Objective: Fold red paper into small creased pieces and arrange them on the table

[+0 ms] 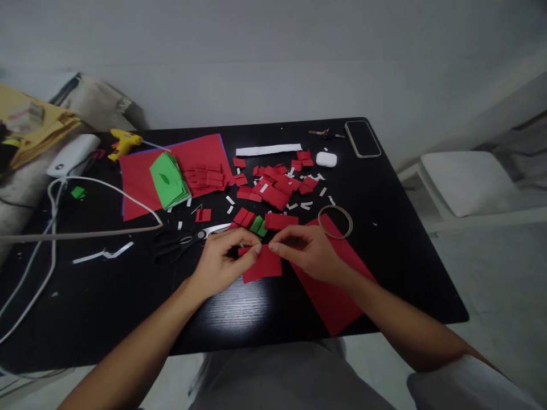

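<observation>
A small rectangular piece of red paper (pixel 264 267) is between my hands, near the front middle of the table. My left hand (pixel 225 259) pinches its upper edge, thumb against forefinger. At the same edge, a little to the right, my right hand (pixel 308 250) is closed in a pinch too. Black-handled scissors (pixel 182 242) lie left of my left hand, blades partly behind the fingers. Under my right wrist lies a large red sheet (pixel 337 285). Just beyond my hands are a folded red strip (pixel 281 221) and a small green folded piece (pixel 258 226).
Red folded pieces (pixel 276 191) and white scraps lie scattered across the black table (pixel 410 267). Green paper (pixel 168 179) rests on red sheets at left, near a yellow glue gun (pixel 123 142). White cables (pixel 53 250) cross the left side. A tape ring (pixel 350 219), earbud case (pixel 326 159) and phone (pixel 362 138) are right.
</observation>
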A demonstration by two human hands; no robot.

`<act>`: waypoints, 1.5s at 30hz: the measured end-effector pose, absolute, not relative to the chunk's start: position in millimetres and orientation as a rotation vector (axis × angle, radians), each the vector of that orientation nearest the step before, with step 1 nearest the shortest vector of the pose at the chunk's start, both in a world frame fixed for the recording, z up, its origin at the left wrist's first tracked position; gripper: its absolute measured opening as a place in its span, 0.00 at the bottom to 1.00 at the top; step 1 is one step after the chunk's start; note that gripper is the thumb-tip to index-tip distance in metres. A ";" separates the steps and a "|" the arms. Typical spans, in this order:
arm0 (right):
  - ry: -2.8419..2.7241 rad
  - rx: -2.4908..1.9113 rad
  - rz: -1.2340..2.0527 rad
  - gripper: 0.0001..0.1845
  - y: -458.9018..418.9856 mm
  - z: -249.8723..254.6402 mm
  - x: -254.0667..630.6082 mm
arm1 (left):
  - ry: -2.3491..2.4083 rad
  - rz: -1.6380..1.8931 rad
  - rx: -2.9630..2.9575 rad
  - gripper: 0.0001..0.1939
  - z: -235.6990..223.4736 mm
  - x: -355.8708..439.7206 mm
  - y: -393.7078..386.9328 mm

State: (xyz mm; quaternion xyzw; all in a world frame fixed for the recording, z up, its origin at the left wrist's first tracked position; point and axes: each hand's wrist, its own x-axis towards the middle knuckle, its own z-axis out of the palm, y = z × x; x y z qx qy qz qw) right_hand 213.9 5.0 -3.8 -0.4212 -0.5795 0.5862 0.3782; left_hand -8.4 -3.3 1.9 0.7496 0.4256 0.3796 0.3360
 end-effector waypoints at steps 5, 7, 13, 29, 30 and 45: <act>-1.474 -1.128 1.380 0.07 9.8 1.8 220.4 | 1.181 0.993 1.928 0.06 4.5 -16.6 2.1; -1.473 -1.128 1.363 0.07 12.1 2.6 222.2 | 1.178 0.998 1.922 0.06 5.5 -19.8 5.1; -1.495 -1.127 1.371 0.08 13.7 2.4 221.6 | 1.209 0.995 1.938 0.06 6.0 -24.0 8.8; -1.216 -1.182 1.508 0.08 20.4 -8.3 221.7 | 1.227 1.149 1.647 0.04 0.4 -23.0 10.7; -1.193 -1.196 1.540 0.09 20.5 -8.4 221.4 | 1.197 1.157 1.666 0.05 0.4 -22.2 10.4; -1.038 -1.040 1.828 0.23 18.1 -10.6 215.4 | 1.218 1.137 1.787 0.05 -5.3 -18.9 11.5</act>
